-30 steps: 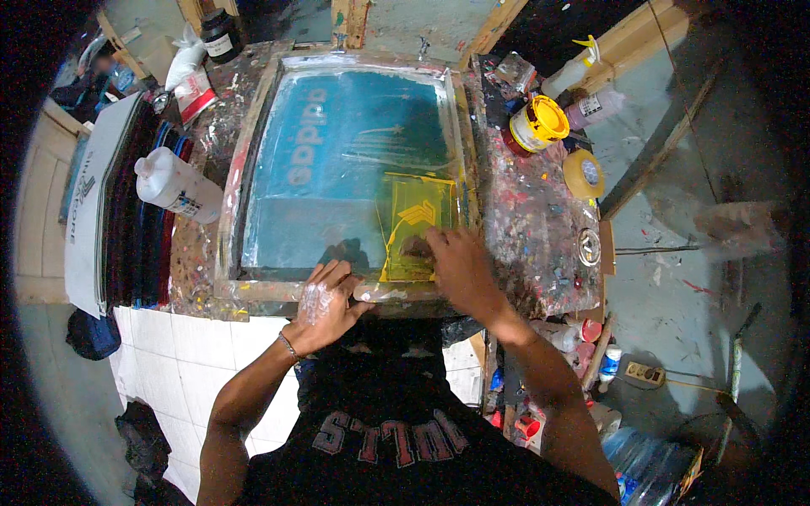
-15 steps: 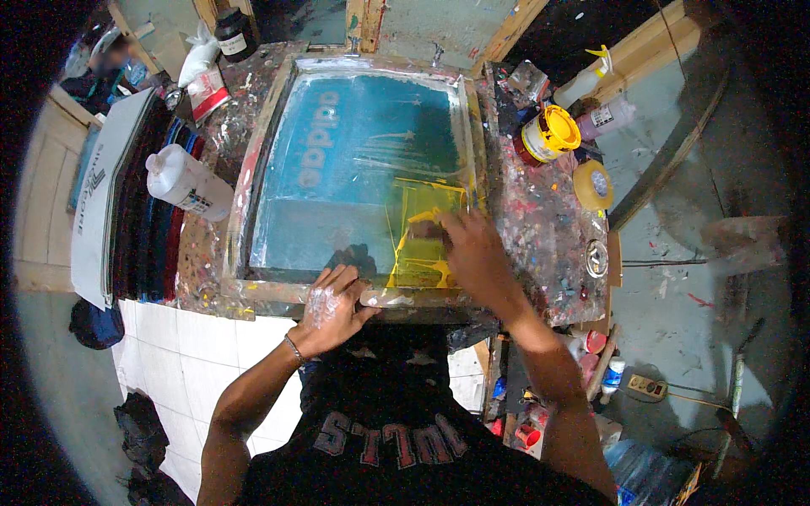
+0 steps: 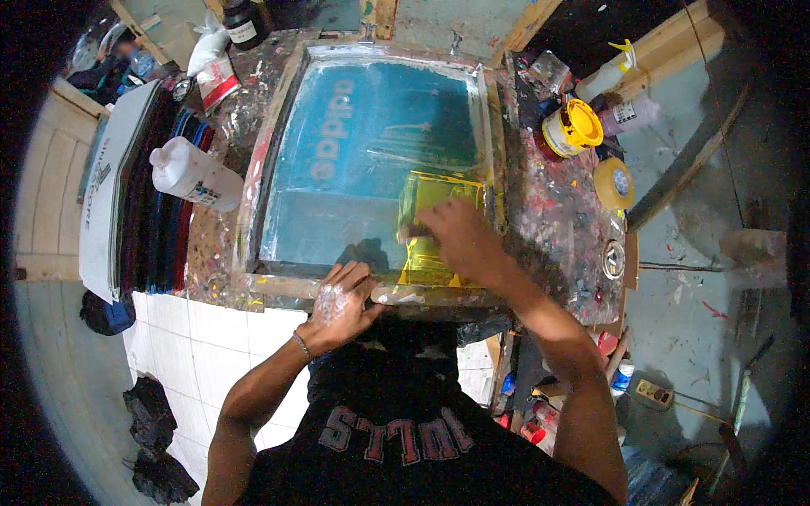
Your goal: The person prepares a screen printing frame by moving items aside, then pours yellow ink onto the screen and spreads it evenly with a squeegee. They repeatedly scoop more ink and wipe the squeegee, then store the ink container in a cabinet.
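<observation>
A wooden screen printing frame [image 3: 274, 160] with blue-green mesh lies on the worktable. My left hand [image 3: 342, 295], smeared with white, grips its near rail, fingers over the top and thumb at the front edge. Over the lower right of the mesh is my right hand [image 3: 464, 236], its fingers pinched together. Something small and dark seems to stick out at the fingertips, too blurred to name. Below and around that hand spreads a yellow patch [image 3: 422, 190], with brighter streaks along its edges. Pale lettering and star shapes show in the mesh farther up.
On the left stand a white bottle [image 3: 198, 174] and a stack of dark flat pieces under a white board [image 3: 114, 194]. To the right are a yellow-lidded ink tub [image 3: 574, 128], a tape roll [image 3: 613, 184], a spray bottle [image 3: 609, 74] and a round lid [image 3: 613, 259].
My right hand has moved a little left across the yellow patch. My left hand keeps its place on the near rail. The whole view has shifted slightly.
</observation>
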Tool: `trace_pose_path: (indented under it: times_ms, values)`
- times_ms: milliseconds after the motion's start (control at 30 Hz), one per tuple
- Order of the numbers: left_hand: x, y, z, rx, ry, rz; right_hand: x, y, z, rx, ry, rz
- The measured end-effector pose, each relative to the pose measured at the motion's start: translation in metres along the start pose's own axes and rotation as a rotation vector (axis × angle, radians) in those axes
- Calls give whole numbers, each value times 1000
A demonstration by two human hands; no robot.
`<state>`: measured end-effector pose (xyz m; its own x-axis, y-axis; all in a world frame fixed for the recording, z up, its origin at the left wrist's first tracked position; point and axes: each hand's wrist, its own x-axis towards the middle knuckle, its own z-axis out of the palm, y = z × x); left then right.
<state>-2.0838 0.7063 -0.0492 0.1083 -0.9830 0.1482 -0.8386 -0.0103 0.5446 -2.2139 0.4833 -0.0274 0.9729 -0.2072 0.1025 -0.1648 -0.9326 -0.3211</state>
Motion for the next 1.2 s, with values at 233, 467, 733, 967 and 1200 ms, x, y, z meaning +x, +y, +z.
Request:
trace_pose_path:
  times_ms: [233, 467, 733, 967, 1200]
  values:
    - [1, 1, 0, -36, -24, -36, -47, -25, -21, 41, 4, -22]
    - [1, 4, -2, -1, 0, -38, -43, -21, -14, -92, -13, 74]
    - [1, 5, -4, 4, -42, -60, 12, 42, -15, -153, 237, 167]
    - [0, 5, -2, 16, 31, -3, 0, 32, 0, -237, 184, 109]
    - [0, 0, 1, -23, -7, -15, -49, -22, -12, -15, 18, 198]
